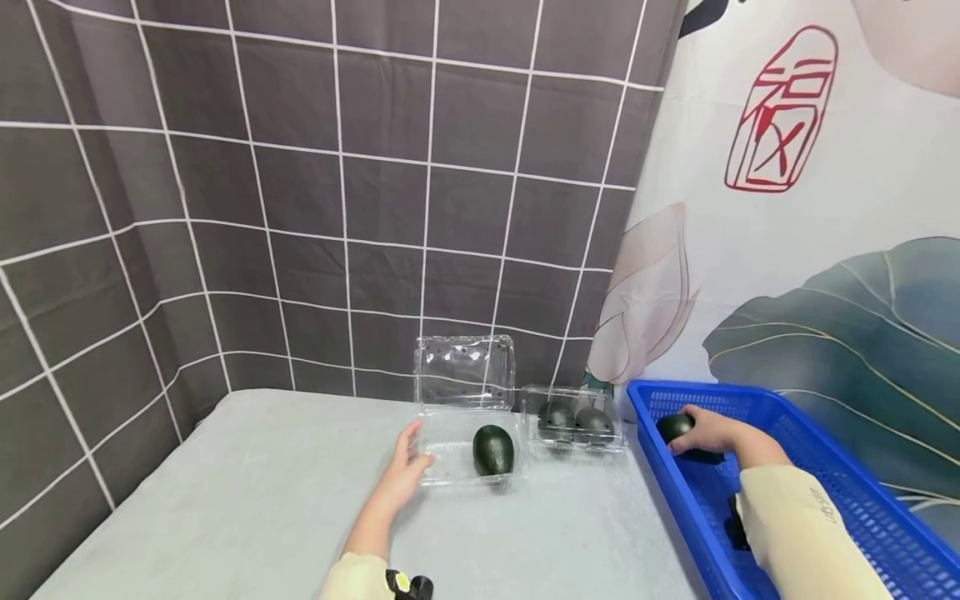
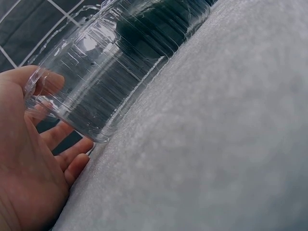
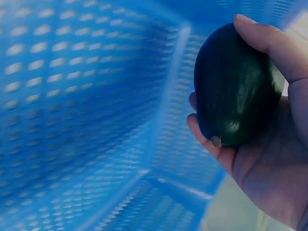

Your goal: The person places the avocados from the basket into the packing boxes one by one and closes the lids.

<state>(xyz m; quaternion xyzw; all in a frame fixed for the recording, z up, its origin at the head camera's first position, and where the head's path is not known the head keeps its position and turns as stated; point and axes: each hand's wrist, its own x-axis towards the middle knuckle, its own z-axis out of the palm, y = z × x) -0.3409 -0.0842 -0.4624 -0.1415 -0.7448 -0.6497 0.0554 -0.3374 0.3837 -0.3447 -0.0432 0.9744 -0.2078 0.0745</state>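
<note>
My left hand (image 1: 399,477) grips the left edge of an open clear plastic clamshell box (image 1: 447,478), with the thumb (image 2: 50,83) over the rim and the other fingers outside. One dark green avocado (image 1: 493,451) lies in the right half of that box. Over at the right, my right hand (image 1: 712,435) holds another avocado (image 3: 238,86) at the far end of the blue basket (image 1: 832,454). Its thumb and fingers wrap round the fruit, which has a small stem stub at one end. Below this hand a dark shape (image 1: 705,456) is partly hidden.
A second clear box (image 1: 573,421), its lid down, holds avocados next to the open one. The open box's lid (image 1: 465,371) stands up against the dark gridded cloth (image 1: 300,208). Grey cloth (image 1: 247,500) covers the table.
</note>
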